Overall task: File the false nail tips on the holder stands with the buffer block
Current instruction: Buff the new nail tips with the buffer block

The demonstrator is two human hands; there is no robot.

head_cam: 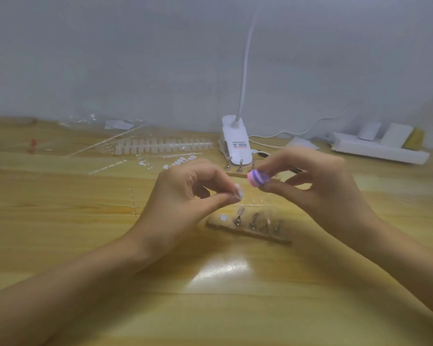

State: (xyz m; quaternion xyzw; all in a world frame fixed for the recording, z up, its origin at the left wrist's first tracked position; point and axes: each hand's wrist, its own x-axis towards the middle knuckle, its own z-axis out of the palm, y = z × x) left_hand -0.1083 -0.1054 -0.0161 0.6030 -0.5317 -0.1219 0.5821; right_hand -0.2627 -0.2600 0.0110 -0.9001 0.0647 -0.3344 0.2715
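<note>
My left hand (185, 196) pinches a clear false nail tip (238, 191) between thumb and forefinger, raised above the table. My right hand (318, 186) grips a pink and purple striped buffer block (258, 178) by its far end; the block's near end sits just right of the tip, a small gap apart. Below both hands lies a wooden holder base (248, 231) with several metal stands (254, 222), some carrying nail tips. A second holder base (238, 171) with stands sits farther back, partly hidden by the block.
A white clip lamp (235, 146) stands behind the hands, its neck rising up. Strips of loose nail tips (165, 146) and clear plastic sprues lie at the back left. A white power strip (378, 146) with plugs sits at the back right. The wooden table (210, 295) spreads out in front.
</note>
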